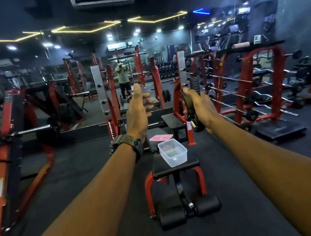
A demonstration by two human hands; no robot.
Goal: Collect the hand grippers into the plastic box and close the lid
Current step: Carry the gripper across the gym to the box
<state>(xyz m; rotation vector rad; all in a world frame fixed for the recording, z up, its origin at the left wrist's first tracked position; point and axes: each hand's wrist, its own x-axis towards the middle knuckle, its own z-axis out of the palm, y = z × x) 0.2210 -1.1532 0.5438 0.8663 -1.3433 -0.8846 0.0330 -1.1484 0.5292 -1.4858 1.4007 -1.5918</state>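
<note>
Red-framed bench (177,168), black pad. Clear plastic box (173,152) sits lidless at the pad's near end, toward its right edge. Pink lid (161,137) lies flat on the pad just beyond it. Right hand (198,105), raised above the bench, clenches a black hand gripper (191,111). Left hand (137,112) raised alongside, fingers loose, empty; black watch (127,143) on wrist.
</note>
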